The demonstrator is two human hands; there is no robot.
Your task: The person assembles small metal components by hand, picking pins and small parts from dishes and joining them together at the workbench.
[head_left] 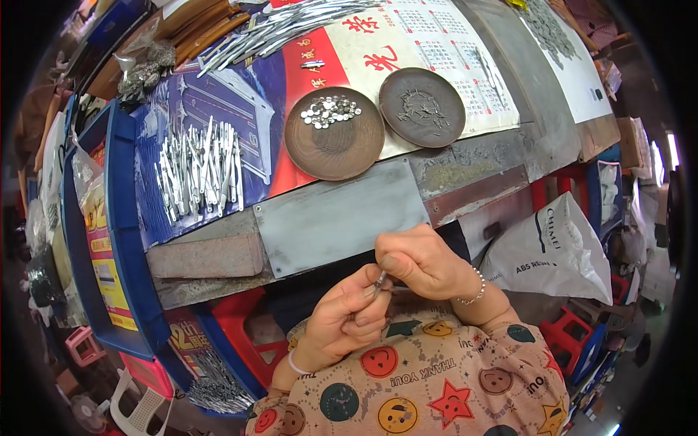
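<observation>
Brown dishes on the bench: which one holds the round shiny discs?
The left brown dish, nearer the pile of metal strips. The right brown dish holds only dark spiky bits.

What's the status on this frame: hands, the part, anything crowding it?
Left hand and right hand pinch one small metal piece together, below the bench edge. Grey metal plate sits just beyond. Nothing between hands and piece.

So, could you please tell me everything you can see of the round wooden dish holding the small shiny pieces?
The wooden dish is round, shallow and brown, with ring-like grain toward its centre. It lies flat on the workbench, on a printed red and white sheet. A small heap of shiny silver pieces sits near its far rim. Its right edge lies close against a darker round dish. No hand touches it.
</observation>
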